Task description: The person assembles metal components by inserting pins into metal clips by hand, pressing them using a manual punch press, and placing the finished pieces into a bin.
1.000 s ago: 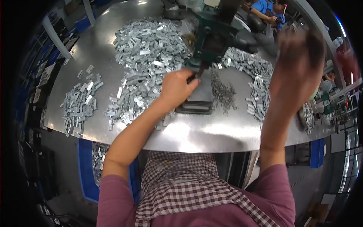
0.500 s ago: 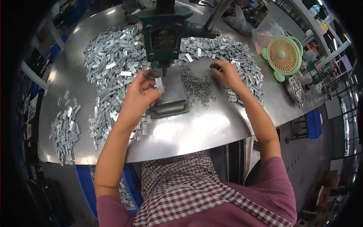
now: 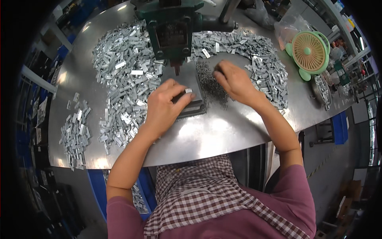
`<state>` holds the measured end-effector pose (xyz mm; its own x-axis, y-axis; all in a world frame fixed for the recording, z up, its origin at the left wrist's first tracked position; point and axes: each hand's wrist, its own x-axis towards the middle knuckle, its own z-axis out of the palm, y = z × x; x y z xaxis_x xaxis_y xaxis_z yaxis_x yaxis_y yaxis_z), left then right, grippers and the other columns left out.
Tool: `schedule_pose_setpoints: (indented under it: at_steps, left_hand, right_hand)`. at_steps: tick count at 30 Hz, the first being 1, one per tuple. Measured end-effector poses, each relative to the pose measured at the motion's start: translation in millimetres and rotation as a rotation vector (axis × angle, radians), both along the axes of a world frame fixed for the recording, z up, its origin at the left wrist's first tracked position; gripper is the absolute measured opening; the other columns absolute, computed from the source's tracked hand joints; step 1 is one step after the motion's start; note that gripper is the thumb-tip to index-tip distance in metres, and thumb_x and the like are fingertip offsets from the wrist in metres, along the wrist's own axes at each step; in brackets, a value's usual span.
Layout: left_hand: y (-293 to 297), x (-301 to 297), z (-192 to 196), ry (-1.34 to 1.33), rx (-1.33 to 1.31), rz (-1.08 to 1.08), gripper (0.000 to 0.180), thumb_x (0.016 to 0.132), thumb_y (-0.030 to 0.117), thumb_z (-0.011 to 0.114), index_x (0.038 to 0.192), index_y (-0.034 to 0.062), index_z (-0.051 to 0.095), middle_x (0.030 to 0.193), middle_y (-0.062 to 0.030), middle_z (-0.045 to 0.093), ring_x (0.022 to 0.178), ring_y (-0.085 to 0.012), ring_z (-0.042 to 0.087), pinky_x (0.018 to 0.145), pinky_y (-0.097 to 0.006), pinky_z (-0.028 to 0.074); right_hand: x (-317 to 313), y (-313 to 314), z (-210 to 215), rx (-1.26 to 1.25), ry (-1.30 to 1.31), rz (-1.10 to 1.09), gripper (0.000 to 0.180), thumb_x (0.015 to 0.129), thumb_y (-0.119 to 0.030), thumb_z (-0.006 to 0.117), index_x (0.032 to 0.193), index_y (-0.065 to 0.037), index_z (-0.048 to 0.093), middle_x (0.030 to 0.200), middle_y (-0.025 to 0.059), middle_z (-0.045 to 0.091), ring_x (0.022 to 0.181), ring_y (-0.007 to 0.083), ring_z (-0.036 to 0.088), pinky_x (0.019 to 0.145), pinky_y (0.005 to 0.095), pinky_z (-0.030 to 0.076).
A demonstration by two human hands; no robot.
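1. Small metal piece: silvery-grey, straight-edged, one pale face catching light; the fingers hide the rest.
2. It sits in the left hand, pinched between nearly closed thumb and fingers, over the press's dark flat base on the counter.
3. Right hand: half-curled above dark shavings; I cannot tell whether it holds anything.

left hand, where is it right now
The left hand, just left of centre in the head view, pinches a small metal piece over the flat metal block, below the green press in the picture.
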<state>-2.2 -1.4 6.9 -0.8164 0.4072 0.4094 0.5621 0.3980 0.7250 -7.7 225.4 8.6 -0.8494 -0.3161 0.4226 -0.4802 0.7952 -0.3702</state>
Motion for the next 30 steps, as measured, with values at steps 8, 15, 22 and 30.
schedule_pose_setpoints:
  at_steps: [8,15,22,30]
  left_hand:
    - [-0.9,1.6,-7.2,0.198,-0.035,0.024,0.017,0.069,0.018,0.069,0.077,0.0032,0.064,0.072,-0.0078,0.058,0.068,-0.0256,0.057,0.059,-0.035,0.045]
    - [-5.2,1.3,-6.3,0.207,-0.085,-0.006,0.017,0.071,0.013,0.068,0.081,0.0007,0.064,0.074,-0.0098,0.06,0.064,-0.0252,0.058,0.057,-0.033,0.045]
    - [-3.4,-2.2,-5.1,0.213,-0.072,-0.005,0.018,0.07,0.014,0.068,0.081,-0.0001,0.064,0.074,-0.0103,0.06,0.063,-0.0253,0.057,0.056,-0.033,0.044]
    - [-2.4,-10.9,-6.5,-0.048,0.07,-0.001,0.019,0.071,0.014,0.068,0.082,-0.0012,0.065,0.073,-0.0108,0.062,0.061,-0.0213,0.059,0.055,-0.029,0.044]
  right_hand:
    - [20.4,-48.0,21.3,-0.255,-0.147,0.242,0.016,0.084,-0.013,0.054,0.09,0.002,0.053,0.083,0.0131,0.055,0.076,0.0266,0.055,0.069,0.0328,0.043]
    - [19.0,-46.6,23.6,-0.226,-0.202,0.244,0.017,0.081,-0.012,0.056,0.091,0.002,0.053,0.085,0.0136,0.057,0.077,0.0277,0.056,0.068,0.0343,0.044]
    - [13.0,-48.1,33.4,0.001,-0.051,0.321,0.016,0.08,-0.012,0.058,0.089,-0.001,0.053,0.085,0.0139,0.057,0.074,0.0313,0.057,0.065,0.0374,0.045]
    - [21.3,-41.2,7.3,0.151,0.37,0.225,0.032,0.07,-0.006,0.06,0.102,-0.009,0.058,0.096,0.0095,0.059,0.085,0.0273,0.058,0.073,0.0364,0.046]
